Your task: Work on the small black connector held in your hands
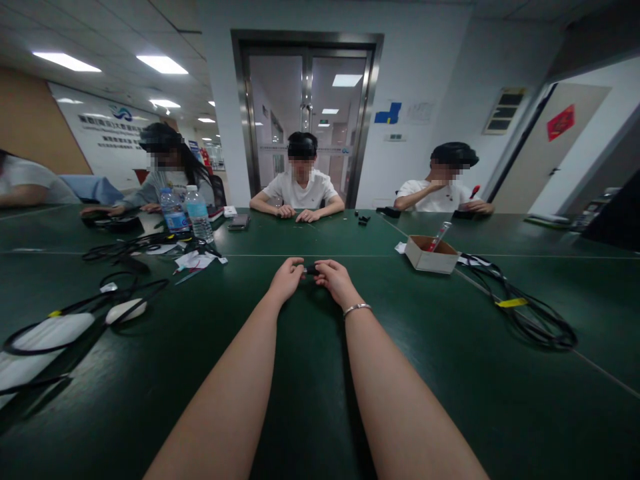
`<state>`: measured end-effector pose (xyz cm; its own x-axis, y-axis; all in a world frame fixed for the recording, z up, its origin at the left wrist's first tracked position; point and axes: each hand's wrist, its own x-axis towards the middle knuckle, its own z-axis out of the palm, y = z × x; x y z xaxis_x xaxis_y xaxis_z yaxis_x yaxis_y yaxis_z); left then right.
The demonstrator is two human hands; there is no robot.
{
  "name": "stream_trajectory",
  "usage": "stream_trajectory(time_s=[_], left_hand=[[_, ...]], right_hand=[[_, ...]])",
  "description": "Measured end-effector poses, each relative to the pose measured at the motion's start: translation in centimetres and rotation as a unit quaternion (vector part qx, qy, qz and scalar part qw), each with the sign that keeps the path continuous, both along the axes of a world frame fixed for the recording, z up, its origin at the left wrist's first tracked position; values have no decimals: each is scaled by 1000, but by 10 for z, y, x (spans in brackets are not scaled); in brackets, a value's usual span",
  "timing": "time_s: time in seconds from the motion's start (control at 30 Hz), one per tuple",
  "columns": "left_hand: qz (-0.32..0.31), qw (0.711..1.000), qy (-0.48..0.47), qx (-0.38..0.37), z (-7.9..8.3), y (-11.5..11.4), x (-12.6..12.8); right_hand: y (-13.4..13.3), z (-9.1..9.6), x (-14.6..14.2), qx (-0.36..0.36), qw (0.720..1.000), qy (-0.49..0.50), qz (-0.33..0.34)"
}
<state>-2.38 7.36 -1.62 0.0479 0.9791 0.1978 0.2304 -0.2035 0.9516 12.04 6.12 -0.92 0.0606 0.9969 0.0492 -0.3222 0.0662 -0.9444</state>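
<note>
Over the middle of the green table (310,373), my two hands meet at a small black piece with a silvery end (311,270), perhaps a USB stick. My left hand (287,280) pinches it at the silvery end, its fingertips partly covering that part. On the black end, my right hand (337,280) is closed between thumb and fingers, with a metal bracelet (357,308) at the wrist. The piece is too small and too covered to tell whether it is one part or two.
To the right stand an open box (431,261) with a red-and-clear tube and a coiled black cable (537,320). Bottles (199,217), papers (195,261) and cables (75,303) lie left. Several people sit across the table, one person (302,190) directly opposite.
</note>
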Motion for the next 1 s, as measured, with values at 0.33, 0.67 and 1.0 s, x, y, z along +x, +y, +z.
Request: stream_trajectory(time_s=[0.33, 0.67, 1.0], left_hand=[[10, 999, -18, 29, -1, 0, -1], [-21, 999, -26, 7, -3, 3, -3], [-45, 999, -1, 26, -8, 3, -2]], right_hand=[[-1, 1, 0, -3, 1000, 2, 3], [-1, 1, 0, 1, 1000, 0, 9], [1, -1, 0, 0, 1000, -3, 15]])
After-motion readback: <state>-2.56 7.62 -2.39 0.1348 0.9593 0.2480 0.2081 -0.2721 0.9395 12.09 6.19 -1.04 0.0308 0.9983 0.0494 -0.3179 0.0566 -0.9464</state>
